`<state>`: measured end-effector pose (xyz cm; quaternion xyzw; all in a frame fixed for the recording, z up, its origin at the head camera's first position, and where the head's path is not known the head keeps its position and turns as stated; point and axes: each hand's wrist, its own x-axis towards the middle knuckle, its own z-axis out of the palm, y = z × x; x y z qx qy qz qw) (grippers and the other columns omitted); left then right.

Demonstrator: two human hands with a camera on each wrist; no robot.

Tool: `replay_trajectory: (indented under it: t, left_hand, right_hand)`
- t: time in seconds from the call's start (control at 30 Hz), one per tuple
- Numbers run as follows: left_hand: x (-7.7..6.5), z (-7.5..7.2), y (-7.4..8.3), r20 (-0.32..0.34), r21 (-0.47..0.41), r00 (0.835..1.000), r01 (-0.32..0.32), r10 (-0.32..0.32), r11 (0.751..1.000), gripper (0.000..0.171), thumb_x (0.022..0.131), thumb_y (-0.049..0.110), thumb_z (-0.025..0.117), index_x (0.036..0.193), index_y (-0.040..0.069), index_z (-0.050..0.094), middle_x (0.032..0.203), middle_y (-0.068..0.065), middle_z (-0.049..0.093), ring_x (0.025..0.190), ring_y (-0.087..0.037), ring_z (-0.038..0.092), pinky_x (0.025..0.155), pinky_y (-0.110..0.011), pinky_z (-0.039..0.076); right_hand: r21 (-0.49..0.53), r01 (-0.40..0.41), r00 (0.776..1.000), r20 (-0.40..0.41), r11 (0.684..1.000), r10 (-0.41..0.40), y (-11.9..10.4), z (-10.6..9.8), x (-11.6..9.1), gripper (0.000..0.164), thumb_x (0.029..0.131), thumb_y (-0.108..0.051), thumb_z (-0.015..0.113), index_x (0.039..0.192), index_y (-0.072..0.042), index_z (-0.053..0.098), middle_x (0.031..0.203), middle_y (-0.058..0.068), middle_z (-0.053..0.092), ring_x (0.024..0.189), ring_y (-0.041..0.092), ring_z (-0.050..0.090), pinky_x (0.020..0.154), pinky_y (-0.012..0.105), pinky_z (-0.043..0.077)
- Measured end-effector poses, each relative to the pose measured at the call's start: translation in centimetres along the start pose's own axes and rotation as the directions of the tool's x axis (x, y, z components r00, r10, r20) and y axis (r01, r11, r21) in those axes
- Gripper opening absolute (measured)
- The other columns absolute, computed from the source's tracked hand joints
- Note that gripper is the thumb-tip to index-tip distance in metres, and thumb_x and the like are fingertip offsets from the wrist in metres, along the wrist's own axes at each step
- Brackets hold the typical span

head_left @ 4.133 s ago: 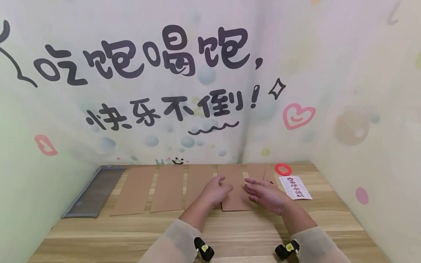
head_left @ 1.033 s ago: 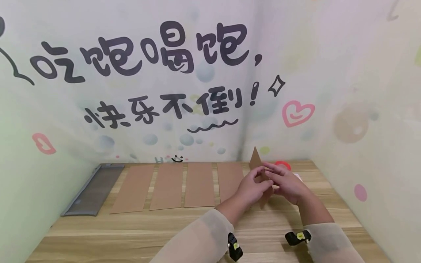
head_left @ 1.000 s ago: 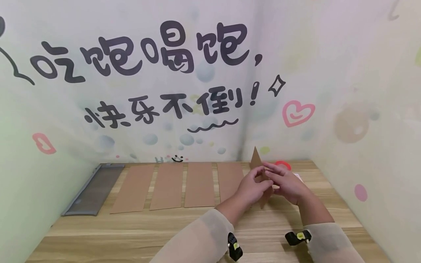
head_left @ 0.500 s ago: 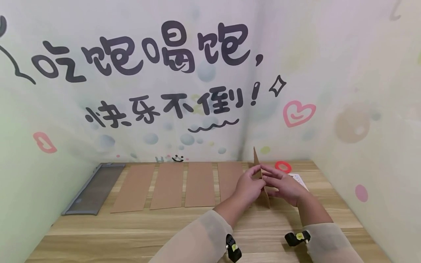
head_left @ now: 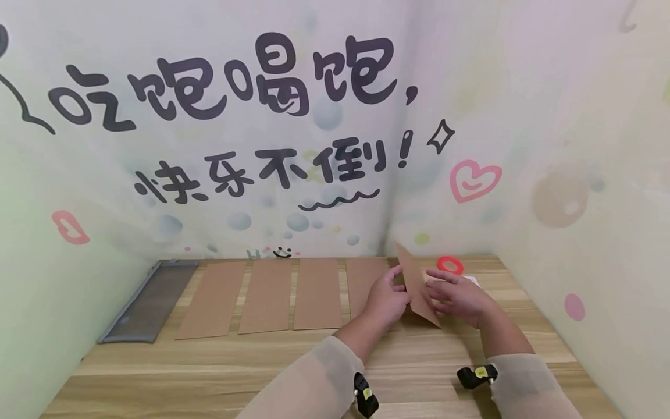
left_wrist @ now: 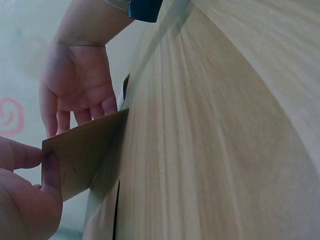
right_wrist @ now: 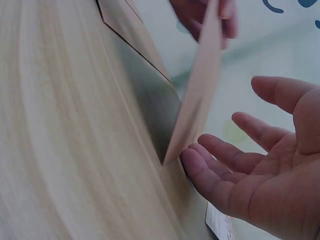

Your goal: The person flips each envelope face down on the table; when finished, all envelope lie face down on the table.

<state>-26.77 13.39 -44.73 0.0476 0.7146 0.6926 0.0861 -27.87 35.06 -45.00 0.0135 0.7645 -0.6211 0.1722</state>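
Observation:
A thin brown cardboard rectangle point(head_left: 415, 284) stands tilted on its long edge at the right end of a row of similar pieces. My left hand point(head_left: 386, 298) grips its upper edge between thumb and fingers; the left wrist view shows the thumb point(left_wrist: 51, 172) against one face. On the other side is my right hand point(head_left: 460, 298), its fingers spread and relaxed. In the right wrist view, the right fingertips point(right_wrist: 192, 160) lie right at the lower part of the cardboard, palm turned toward it.
Several flat cardboard rectangles point(head_left: 318, 294) lie side by side on the wooden table point(head_left: 209, 378). A grey-framed dark panel point(head_left: 149, 302) is at the far left. A red ring point(head_left: 450, 266) and a partly hidden white printed card point(head_left: 471, 280) lie behind my right hand. Printed cloth walls point(head_left: 549, 145) enclose the table.
Both hands came right and the rightmost cardboard was raised from flat. Over the last half second it has tilted over, and my right hand has drawn slightly away to the right.

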Motion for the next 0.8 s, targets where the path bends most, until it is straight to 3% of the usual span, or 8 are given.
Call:
replay_trajectory:
  t: [0.13, 0.3, 0.43, 0.57, 0.67, 0.8]
  left_hand:
    - [-0.1, -0.5, -0.4, -0.001, 0.062, 1.0, 0.017, -0.017, 0.998, 0.073, 0.086, -0.004, 0.071, 0.156, 0.013, 0.055, 0.143, -0.018, 0.067, 0.128, -0.026, 0.067, 0.089, -0.031, 0.062]
    - [-0.4, -0.9, -0.5, 0.042, 0.111, 0.997, 0.058, -0.063, 0.992, 0.073, 0.09, 0.004, 0.073, 0.159, 0.01, 0.05, 0.163, -0.014, 0.054, 0.147, -0.034, 0.055, 0.115, -0.046, 0.053]
    - [-0.4, -0.8, -0.6, 0.078, 0.132, 0.994, 0.071, -0.081, 0.989, 0.072, 0.091, 0.006, 0.073, 0.159, 0.007, 0.049, 0.165, -0.018, 0.05, 0.154, -0.036, 0.047, 0.126, -0.053, 0.042]
    - [-0.4, -1.0, -0.6, 0.082, 0.149, 0.994, 0.056, -0.069, 0.987, 0.068, 0.091, 0.008, 0.074, 0.157, 0.009, 0.053, 0.163, -0.019, 0.052, 0.154, -0.036, 0.047, 0.127, -0.052, 0.04]
    - [-0.4, -2.2, -0.2, 0.087, 0.169, 0.996, 0.02, -0.036, 0.985, 0.066, 0.092, 0.012, 0.075, 0.156, 0.013, 0.055, 0.162, -0.015, 0.054, 0.152, -0.036, 0.05, 0.126, -0.051, 0.043]
    - [0.0, -5.4, 0.9, 0.087, 0.227, 0.996, -0.057, 0.038, 0.972, 0.065, 0.095, 0.02, 0.073, 0.157, 0.015, 0.053, 0.163, -0.012, 0.053, 0.153, -0.036, 0.05, 0.125, -0.052, 0.044]
  right_hand:
    - [-0.004, -0.028, 0.999, -0.041, 1.0, 0.027, 0.0, -0.5, -0.1, 0.074, 0.11, -0.04, 0.058, 0.169, -0.008, 0.029, 0.169, 0.023, 0.04, 0.138, 0.027, 0.057, 0.106, 0.034, 0.059]
    - [-0.032, -0.04, 0.998, -0.049, 0.999, 0.038, 0.0, -1.0, -0.3, 0.07, 0.112, -0.041, 0.053, 0.17, -0.01, 0.029, 0.171, 0.024, 0.037, 0.142, 0.031, 0.053, 0.107, 0.034, 0.058]
    - [-0.057, -0.044, 0.998, -0.053, 0.997, 0.041, -0.1, -1.3, -0.5, 0.069, 0.113, -0.041, 0.051, 0.17, -0.01, 0.029, 0.171, 0.025, 0.036, 0.146, 0.036, 0.051, 0.108, 0.036, 0.058]
    - [-0.093, -0.032, 0.998, -0.066, 0.995, 0.026, -0.5, -1.1, -0.7, 0.07, 0.113, -0.042, 0.052, 0.169, -0.008, 0.028, 0.172, 0.026, 0.034, 0.148, 0.042, 0.047, 0.105, 0.037, 0.058]
    - [-0.115, 0.012, 0.997, -0.076, 0.993, -0.021, -1.3, -0.6, -0.9, 0.071, 0.112, -0.041, 0.053, 0.169, -0.005, 0.027, 0.172, 0.027, 0.031, 0.152, 0.047, 0.041, 0.105, 0.039, 0.057]
    - [-0.123, 0.089, 0.993, -0.073, 0.988, -0.098, -3.1, 0.6, -0.7, 0.068, 0.112, -0.038, 0.056, 0.166, -0.005, 0.031, 0.172, 0.026, 0.033, 0.156, 0.049, 0.036, 0.114, 0.048, 0.052]
